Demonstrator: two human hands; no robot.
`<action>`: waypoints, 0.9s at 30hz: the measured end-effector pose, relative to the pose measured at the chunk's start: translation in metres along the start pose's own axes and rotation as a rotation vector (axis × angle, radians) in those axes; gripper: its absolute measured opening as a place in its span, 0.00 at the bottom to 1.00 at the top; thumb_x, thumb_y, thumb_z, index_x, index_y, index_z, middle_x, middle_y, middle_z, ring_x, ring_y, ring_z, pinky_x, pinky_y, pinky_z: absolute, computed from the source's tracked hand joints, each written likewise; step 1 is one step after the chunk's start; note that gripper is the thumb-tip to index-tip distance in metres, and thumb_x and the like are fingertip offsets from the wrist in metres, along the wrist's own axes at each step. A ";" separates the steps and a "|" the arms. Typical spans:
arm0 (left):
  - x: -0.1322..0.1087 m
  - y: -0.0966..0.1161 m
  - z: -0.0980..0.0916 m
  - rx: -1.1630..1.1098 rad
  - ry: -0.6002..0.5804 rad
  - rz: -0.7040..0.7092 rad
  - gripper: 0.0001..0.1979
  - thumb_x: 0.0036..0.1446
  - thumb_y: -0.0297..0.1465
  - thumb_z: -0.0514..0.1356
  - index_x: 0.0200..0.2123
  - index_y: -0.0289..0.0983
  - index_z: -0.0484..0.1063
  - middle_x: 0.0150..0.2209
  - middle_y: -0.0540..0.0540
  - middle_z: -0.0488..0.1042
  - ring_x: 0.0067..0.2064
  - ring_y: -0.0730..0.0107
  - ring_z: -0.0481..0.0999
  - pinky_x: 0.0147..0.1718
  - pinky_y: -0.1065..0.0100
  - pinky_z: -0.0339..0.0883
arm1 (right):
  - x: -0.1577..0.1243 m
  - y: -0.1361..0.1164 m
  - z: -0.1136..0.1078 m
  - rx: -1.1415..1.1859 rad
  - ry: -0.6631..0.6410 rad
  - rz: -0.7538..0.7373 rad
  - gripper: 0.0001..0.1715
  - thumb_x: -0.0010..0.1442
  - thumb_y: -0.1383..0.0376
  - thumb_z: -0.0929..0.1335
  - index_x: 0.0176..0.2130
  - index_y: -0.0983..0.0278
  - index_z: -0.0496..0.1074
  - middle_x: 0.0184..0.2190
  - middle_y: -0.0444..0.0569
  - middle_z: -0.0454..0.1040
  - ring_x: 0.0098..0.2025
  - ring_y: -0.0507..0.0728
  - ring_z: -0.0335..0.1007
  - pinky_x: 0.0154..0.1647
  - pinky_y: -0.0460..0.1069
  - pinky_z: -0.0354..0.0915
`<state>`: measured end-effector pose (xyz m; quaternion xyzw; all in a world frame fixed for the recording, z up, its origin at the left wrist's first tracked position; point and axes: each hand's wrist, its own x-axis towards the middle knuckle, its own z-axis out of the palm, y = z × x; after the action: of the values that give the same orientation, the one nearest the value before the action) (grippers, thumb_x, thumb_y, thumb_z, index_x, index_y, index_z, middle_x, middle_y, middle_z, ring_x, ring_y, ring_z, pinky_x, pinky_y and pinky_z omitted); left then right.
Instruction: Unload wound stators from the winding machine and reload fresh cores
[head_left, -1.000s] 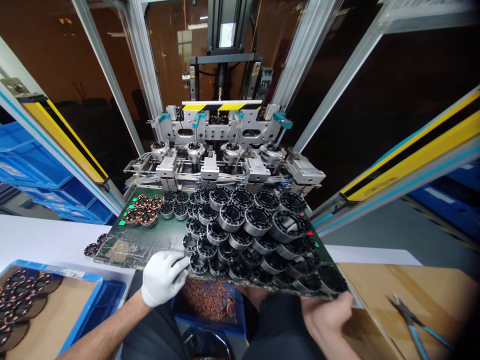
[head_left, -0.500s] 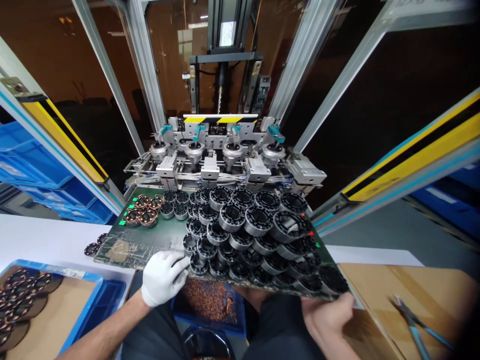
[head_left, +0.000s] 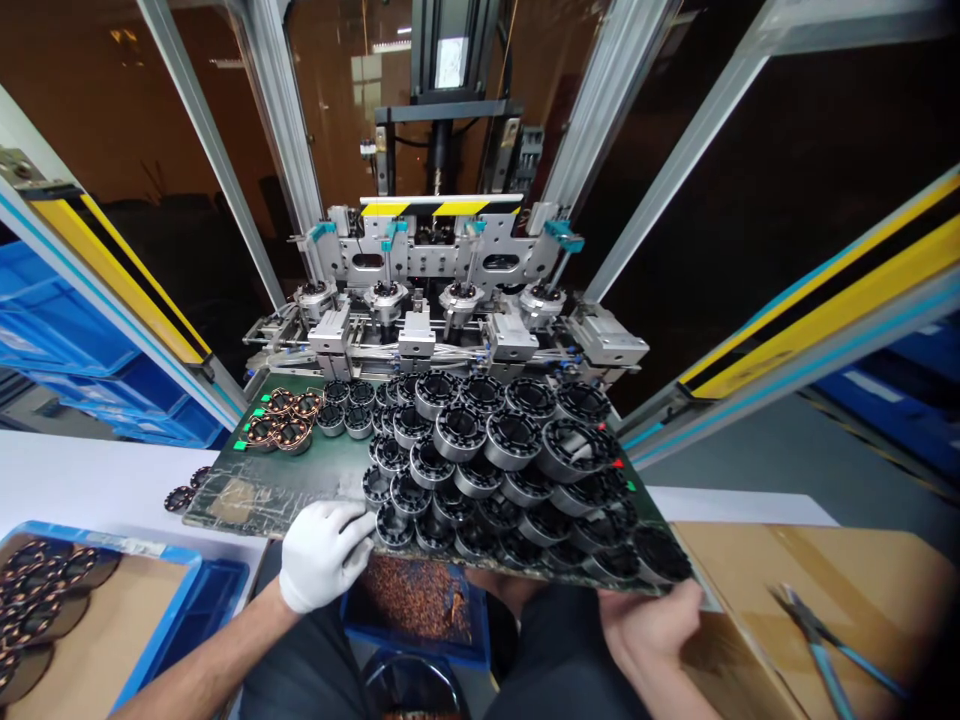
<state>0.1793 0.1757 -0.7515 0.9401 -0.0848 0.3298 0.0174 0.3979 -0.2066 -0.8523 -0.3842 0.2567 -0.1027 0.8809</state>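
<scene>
A dark green board (head_left: 285, 480) lies in front of me, packed with several black ring-shaped motor housings (head_left: 510, 440). My left hand (head_left: 324, 553), in a white glove, rests on the board's near edge with its fingers curled against one small housing (head_left: 391, 520). My bare right hand (head_left: 654, 628) grips the board's near right corner from below. Several copper-wound stators (head_left: 281, 420) sit at the board's far left.
Behind the board stands a press fixture (head_left: 442, 320) with several stations under a yellow-black bar. A blue tray (head_left: 112, 620) with cardboard and wound parts is at lower left. A blue bin of copper scraps (head_left: 420, 600) sits below. Pliers (head_left: 821, 640) lie on cardboard at right.
The press head dropped onto the stations half a second ago and has risen again. Both hands stay where they were on the board.
</scene>
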 end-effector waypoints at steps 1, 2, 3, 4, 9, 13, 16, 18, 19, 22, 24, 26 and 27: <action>0.000 0.000 0.000 0.002 -0.001 0.001 0.13 0.79 0.32 0.56 0.53 0.42 0.82 0.47 0.44 0.87 0.45 0.56 0.85 0.45 0.56 0.75 | 0.000 0.000 0.000 -0.001 -0.006 0.000 0.20 0.47 0.54 0.69 0.41 0.55 0.76 0.40 0.46 0.86 0.46 0.68 0.88 0.31 0.59 0.87; 0.000 0.000 0.000 0.004 -0.002 0.001 0.13 0.78 0.32 0.56 0.52 0.42 0.82 0.47 0.44 0.87 0.45 0.55 0.85 0.45 0.56 0.75 | 0.000 0.000 0.000 -0.001 -0.005 0.002 0.20 0.47 0.54 0.70 0.42 0.55 0.76 0.40 0.46 0.86 0.46 0.68 0.88 0.31 0.59 0.87; 0.000 -0.001 0.000 0.006 -0.001 0.002 0.13 0.78 0.31 0.56 0.52 0.42 0.83 0.47 0.43 0.87 0.45 0.56 0.85 0.45 0.56 0.75 | 0.000 -0.001 0.000 0.002 0.002 0.006 0.20 0.47 0.54 0.70 0.42 0.55 0.76 0.40 0.46 0.86 0.46 0.67 0.88 0.31 0.58 0.86; 0.000 -0.001 0.000 0.007 0.001 0.002 0.13 0.78 0.31 0.57 0.52 0.41 0.83 0.47 0.43 0.87 0.45 0.56 0.85 0.45 0.57 0.75 | 0.000 -0.001 0.000 0.007 0.014 0.014 0.21 0.47 0.54 0.69 0.42 0.55 0.76 0.40 0.45 0.86 0.46 0.67 0.88 0.30 0.57 0.86; -0.001 -0.001 0.000 0.004 0.003 0.002 0.13 0.77 0.31 0.57 0.52 0.41 0.83 0.47 0.43 0.87 0.45 0.55 0.85 0.45 0.56 0.76 | -0.002 -0.003 0.003 0.022 0.034 0.032 0.21 0.48 0.56 0.69 0.44 0.56 0.78 0.41 0.45 0.87 0.44 0.66 0.88 0.30 0.56 0.85; -0.002 -0.001 0.000 0.012 -0.005 0.001 0.13 0.77 0.31 0.57 0.52 0.41 0.83 0.47 0.43 0.87 0.45 0.55 0.86 0.45 0.57 0.76 | -0.002 -0.002 0.005 0.036 0.059 0.020 0.22 0.49 0.56 0.68 0.45 0.56 0.79 0.42 0.45 0.87 0.43 0.65 0.87 0.28 0.56 0.84; -0.002 -0.001 0.000 0.015 -0.006 0.000 0.14 0.78 0.32 0.56 0.53 0.42 0.83 0.47 0.43 0.87 0.45 0.55 0.86 0.45 0.57 0.76 | 0.000 -0.001 0.003 0.035 0.053 0.004 0.22 0.48 0.56 0.69 0.44 0.56 0.79 0.42 0.45 0.87 0.42 0.65 0.87 0.26 0.55 0.83; -0.002 -0.001 0.000 0.011 -0.008 -0.001 0.14 0.79 0.32 0.56 0.53 0.42 0.83 0.47 0.43 0.87 0.45 0.55 0.86 0.45 0.57 0.76 | 0.001 0.000 0.002 0.023 0.021 -0.008 0.21 0.48 0.55 0.70 0.43 0.56 0.78 0.41 0.45 0.86 0.44 0.66 0.87 0.29 0.56 0.85; -0.001 -0.001 0.000 0.009 -0.007 0.001 0.14 0.79 0.32 0.56 0.53 0.42 0.83 0.47 0.43 0.87 0.45 0.55 0.86 0.45 0.57 0.75 | 0.002 0.001 0.001 0.018 0.012 -0.016 0.21 0.48 0.54 0.70 0.43 0.56 0.78 0.41 0.45 0.86 0.45 0.67 0.87 0.30 0.58 0.86; -0.001 -0.001 0.000 0.004 -0.006 0.002 0.15 0.80 0.33 0.55 0.53 0.42 0.83 0.46 0.43 0.87 0.44 0.55 0.86 0.44 0.56 0.75 | 0.004 0.002 -0.001 0.007 0.023 -0.014 0.18 0.49 0.54 0.69 0.40 0.56 0.77 0.40 0.46 0.86 0.47 0.67 0.87 0.29 0.56 0.85; -0.001 -0.002 0.000 0.002 -0.011 0.001 0.14 0.79 0.33 0.55 0.53 0.42 0.83 0.47 0.43 0.87 0.45 0.55 0.86 0.44 0.56 0.75 | 0.005 0.001 0.000 0.010 0.043 0.003 0.16 0.49 0.55 0.68 0.38 0.57 0.76 0.40 0.47 0.86 0.47 0.67 0.87 0.24 0.53 0.82; -0.002 -0.002 0.001 -0.001 -0.015 0.000 0.14 0.79 0.33 0.56 0.53 0.42 0.83 0.47 0.43 0.87 0.45 0.55 0.86 0.45 0.56 0.75 | 0.004 0.001 0.002 0.018 0.046 0.008 0.14 0.49 0.56 0.67 0.36 0.57 0.76 0.40 0.48 0.86 0.48 0.66 0.87 0.20 0.50 0.79; -0.002 -0.002 0.001 -0.003 -0.016 0.001 0.14 0.79 0.32 0.56 0.54 0.42 0.83 0.47 0.43 0.87 0.46 0.55 0.86 0.45 0.56 0.76 | 0.003 0.000 0.003 0.022 0.043 0.005 0.14 0.50 0.56 0.67 0.35 0.57 0.76 0.41 0.48 0.87 0.48 0.65 0.87 0.20 0.50 0.79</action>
<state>0.1785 0.1784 -0.7538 0.9425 -0.0862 0.3223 0.0181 0.4022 -0.2059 -0.8522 -0.3714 0.2754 -0.1114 0.8796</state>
